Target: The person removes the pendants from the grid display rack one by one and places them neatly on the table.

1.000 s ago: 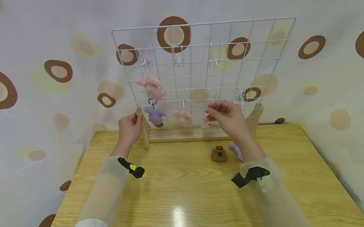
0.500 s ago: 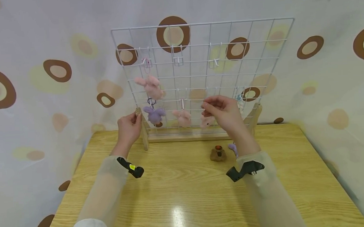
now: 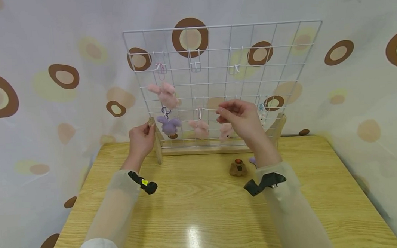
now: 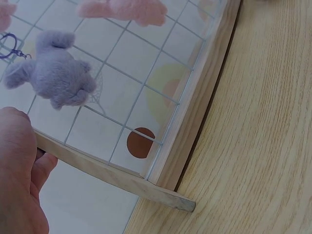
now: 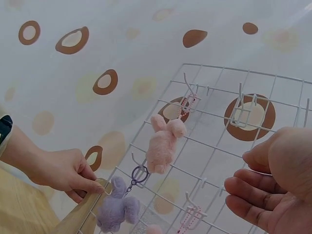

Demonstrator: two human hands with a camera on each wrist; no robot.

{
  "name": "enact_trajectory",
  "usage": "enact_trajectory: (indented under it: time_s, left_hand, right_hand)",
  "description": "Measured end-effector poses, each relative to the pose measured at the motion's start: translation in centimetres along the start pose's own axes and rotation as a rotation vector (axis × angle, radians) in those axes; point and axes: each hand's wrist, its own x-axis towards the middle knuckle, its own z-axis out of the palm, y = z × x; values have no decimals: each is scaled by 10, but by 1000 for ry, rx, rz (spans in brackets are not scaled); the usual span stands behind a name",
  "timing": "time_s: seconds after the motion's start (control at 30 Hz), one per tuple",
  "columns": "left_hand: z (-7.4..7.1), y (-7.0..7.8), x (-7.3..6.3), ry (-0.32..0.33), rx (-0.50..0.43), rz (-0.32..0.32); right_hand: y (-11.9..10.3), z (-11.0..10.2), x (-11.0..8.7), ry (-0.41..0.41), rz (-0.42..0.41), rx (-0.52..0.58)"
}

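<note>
Right hand (image 3: 243, 118) raised at the grid (image 3: 282, 59), fingers curled; whether they pinch the ring of the pink toy (image 3: 226, 130) hanging just below the grip, cannot tell. Left hand (image 3: 142, 137) grips the frame post (image 3: 157, 148), well apart, steadying.

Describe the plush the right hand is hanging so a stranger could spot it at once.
Find the white wire grid standing at the back of the wooden table. On its lower row of hooks, the small pink plush dangles directly under the right hand; the other pink plushes hang further left, untouched.
</note>
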Motion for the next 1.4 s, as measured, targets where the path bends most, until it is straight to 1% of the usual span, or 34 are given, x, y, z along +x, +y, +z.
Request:
enact_trajectory:
  time_s: [0.23, 0.47, 0.67, 0.83, 0.97, 1.13, 1.33, 1.4]
  left_hand:
    - [-2, 0, 0, -11, 4, -2]
    - [-1, 2, 0, -12, 4, 4]
    - [-1, 3, 2, -10, 7, 30]
    - [-2, 4, 1, -7, 11, 28]
    - [-3, 2, 0, -14, 19, 14]
    - [-4, 0, -1, -21, 19, 8]
    - [-3, 0, -1, -9, 45, 59]
    - [-2, 0, 0, -4, 45, 65]
  right_hand:
    - [-5, 7, 6, 11, -4, 15]
    - [-12, 11, 14, 12, 11, -15]
    - [-17, 14, 21, -6, 5, -48]
    - [-22, 22, 28, -34, 12, -64]
    - [-26, 29, 36, -50, -6, -70]
    - [-31, 39, 43, -64, -40, -45]
    - [-32, 49, 48, -64, -26, -58]
    - [-32, 51, 49, -67, -22, -44]
